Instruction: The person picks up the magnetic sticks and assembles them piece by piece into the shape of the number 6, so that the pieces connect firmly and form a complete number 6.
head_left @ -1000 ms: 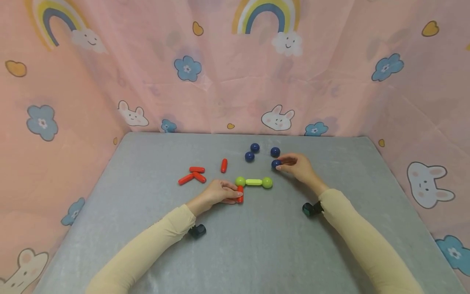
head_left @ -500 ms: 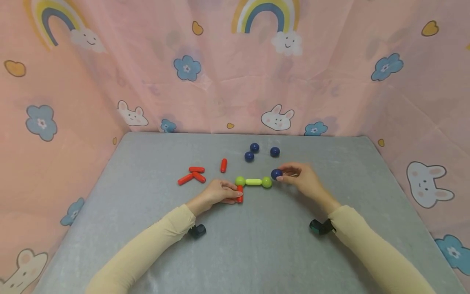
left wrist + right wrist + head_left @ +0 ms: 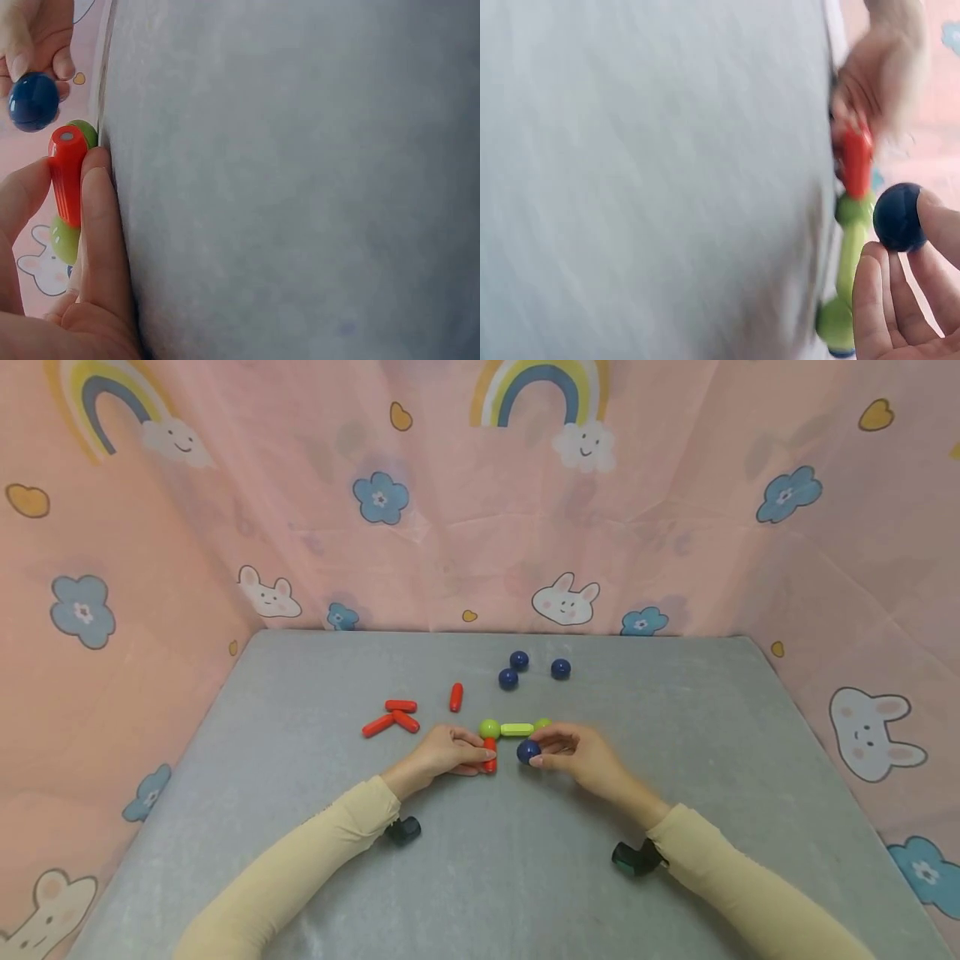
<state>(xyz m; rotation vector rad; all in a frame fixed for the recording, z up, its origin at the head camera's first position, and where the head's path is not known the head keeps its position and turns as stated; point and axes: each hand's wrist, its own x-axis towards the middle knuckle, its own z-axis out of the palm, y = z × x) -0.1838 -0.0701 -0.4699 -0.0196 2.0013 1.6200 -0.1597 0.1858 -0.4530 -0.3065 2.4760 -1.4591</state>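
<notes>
My left hand [image 3: 448, 752] pinches a red rod [image 3: 67, 176] between thumb and fingers. One end of that rod meets a green ball [image 3: 490, 728]; its free end shows a small grey disc in the left wrist view. A light green rod [image 3: 517, 730] joins this ball to a second green ball [image 3: 834, 322], which is partly behind my right fingers in the head view. My right hand [image 3: 585, 760] holds a dark blue ball [image 3: 528, 752] by thumb and fingertips, a short way right of the red rod and apart from it.
Several loose red rods [image 3: 406, 721] lie left of centre on the grey table [image 3: 495, 877]. Three dark blue balls [image 3: 508, 678] sit farther back. Pink patterned cloth [image 3: 435, 560] hangs along the table's back and sides.
My right hand has carried the blue ball from beside the other blue balls toward me and leftward, near the red rod. My left hand has stayed in place on its rod.
</notes>
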